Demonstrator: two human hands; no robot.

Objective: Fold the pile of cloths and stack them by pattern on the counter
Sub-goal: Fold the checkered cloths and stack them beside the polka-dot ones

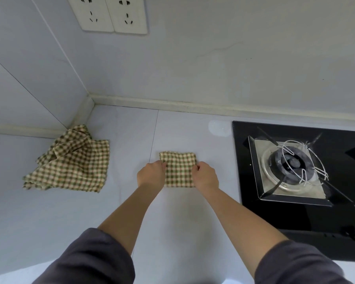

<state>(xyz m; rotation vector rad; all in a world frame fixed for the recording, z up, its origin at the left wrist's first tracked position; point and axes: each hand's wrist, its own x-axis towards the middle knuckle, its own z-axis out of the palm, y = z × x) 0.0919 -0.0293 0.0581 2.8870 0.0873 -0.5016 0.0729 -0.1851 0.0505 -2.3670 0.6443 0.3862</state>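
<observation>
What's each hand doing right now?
Left hand: pinches the left edge of the folded checked cloth.
Right hand: pinches the same cloth's right edge.

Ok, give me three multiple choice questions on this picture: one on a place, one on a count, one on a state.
1. Where is the cloth pile? A far right. B left, near the back corner. C front edge.
2. How many socket plates show? A one. B two. C four.
3. The folded cloth is: A untouched. B pinched by left hand and right hand. C hanging.
Answers: B, it lies near the corner; B, two sit side by side; B, fingers curl on its sides.
</observation>
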